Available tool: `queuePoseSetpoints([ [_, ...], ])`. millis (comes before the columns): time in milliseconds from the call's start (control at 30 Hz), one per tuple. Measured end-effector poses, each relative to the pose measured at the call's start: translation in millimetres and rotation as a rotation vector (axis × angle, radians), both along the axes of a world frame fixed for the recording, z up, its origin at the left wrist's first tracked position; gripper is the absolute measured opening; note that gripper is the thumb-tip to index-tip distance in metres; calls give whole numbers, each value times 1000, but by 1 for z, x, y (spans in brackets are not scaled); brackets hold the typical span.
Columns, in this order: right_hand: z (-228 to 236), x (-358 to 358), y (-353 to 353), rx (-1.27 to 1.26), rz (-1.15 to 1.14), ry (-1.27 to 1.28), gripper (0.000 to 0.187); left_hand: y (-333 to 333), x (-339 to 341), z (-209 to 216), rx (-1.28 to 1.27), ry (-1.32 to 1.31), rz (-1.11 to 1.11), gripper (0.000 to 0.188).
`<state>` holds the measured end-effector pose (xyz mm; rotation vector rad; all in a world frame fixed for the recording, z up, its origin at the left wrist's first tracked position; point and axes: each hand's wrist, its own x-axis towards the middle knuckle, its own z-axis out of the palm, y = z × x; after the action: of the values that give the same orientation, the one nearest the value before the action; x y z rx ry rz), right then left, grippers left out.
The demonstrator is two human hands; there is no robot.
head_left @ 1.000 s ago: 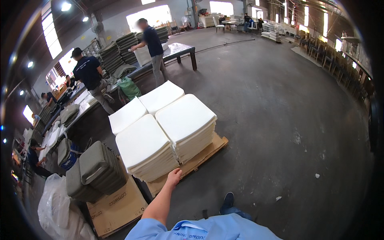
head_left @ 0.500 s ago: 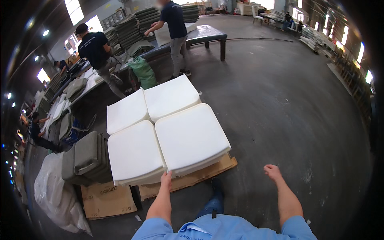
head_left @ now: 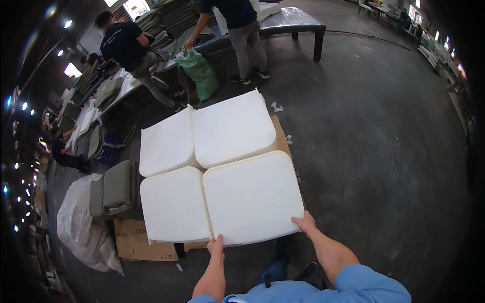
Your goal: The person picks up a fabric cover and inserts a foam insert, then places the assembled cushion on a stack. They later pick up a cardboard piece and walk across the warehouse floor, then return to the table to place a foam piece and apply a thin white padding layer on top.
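Observation:
White foam seat cushions are piled in several stacks side by side. I grip the front edge of the top cushion (head_left: 252,199) of the near right stack with both hands. At its front left corner is my left hand (head_left: 216,247), thumb on top and fingers hidden below. My right hand (head_left: 304,222) pinches the front right corner in the same way. Touching its left side is the near left cushion (head_left: 174,204). Behind lie the far right cushion (head_left: 235,126) and the far left cushion (head_left: 166,144).
Cardboard (head_left: 146,242) lies under and beside the stacks. Grey cushions (head_left: 118,187) and clear plastic wrap (head_left: 83,224) are at the left. Beyond stand a green sack (head_left: 199,76), a long table (head_left: 290,19) and co-workers, one person (head_left: 240,15) nearest. Dark floor (head_left: 374,166) extends rightward.
My right hand has moved in from the free air at right and taken hold of the cushion's right corner. My left hand keeps its corner. A co-worker's hand has lowered to the green sack.

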<state>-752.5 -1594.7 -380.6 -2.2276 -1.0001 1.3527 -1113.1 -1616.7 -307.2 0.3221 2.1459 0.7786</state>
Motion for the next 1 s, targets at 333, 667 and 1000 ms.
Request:
queuePoseSetpoints([
  [333, 90, 43, 49, -48, -70, 391, 70, 8, -8, 51, -8, -354, 41, 56],
  [667, 161, 156, 132, -64, 215, 713, 64, -42, 89, 118, 354, -640, -88, 65],
  [1000, 271, 492, 223, 226, 189, 525, 53, 33, 421, 65, 257, -505, -140, 54],
])
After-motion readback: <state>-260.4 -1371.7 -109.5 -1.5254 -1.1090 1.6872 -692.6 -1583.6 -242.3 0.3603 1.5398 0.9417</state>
